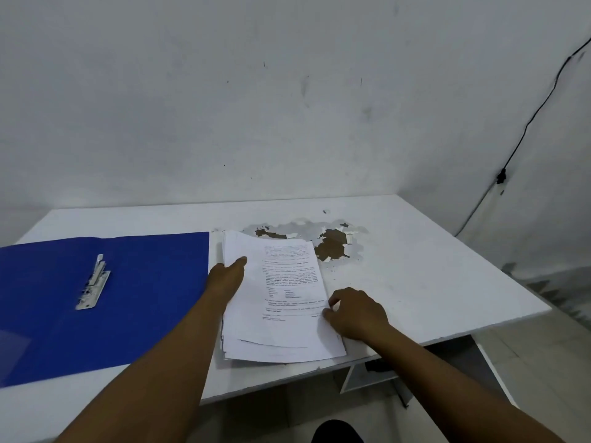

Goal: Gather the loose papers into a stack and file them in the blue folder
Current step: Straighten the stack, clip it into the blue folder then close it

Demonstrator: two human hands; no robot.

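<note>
A rough stack of white printed papers (281,302) lies on the white table (415,266), its sheets slightly fanned at the near edge. To its left the blue folder (144,298) lies open and flat, with a metal clip (93,282) on its spine. My left hand (228,276) rests flat on the stack's left edge, fingers straight. My right hand (355,311) touches the stack's right edge with curled fingers; whether it pinches a sheet I cannot tell.
A patch of peeled, brown surface (329,244) marks the table just behind the papers. A grey wall stands close behind the table, and a black cable (527,119) runs down it at the right. The table's near edge drops off below the stack.
</note>
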